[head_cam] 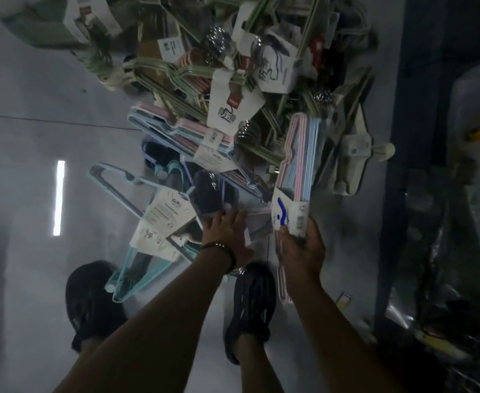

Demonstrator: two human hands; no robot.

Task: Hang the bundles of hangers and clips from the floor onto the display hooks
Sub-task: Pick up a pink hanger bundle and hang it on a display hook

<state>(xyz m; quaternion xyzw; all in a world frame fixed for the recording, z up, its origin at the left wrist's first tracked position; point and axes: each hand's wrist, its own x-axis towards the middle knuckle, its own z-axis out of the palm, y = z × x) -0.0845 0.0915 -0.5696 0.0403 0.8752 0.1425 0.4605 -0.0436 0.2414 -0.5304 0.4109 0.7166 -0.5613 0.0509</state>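
Pink-and-blue hanger bundle (298, 154) — black shoes (253, 304) (grey floor (34, 137)).

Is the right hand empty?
No, the right hand grips a pink and blue hanger bundle by its label.

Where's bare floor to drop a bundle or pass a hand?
Bare grey floor lies left of the heap of hanger bundles, round the bright reflection. A narrow strip runs between the heap and the dark blue shelf base. Crowded: ahead of the left hand and the pink and blue hanger bundle in the right hand.
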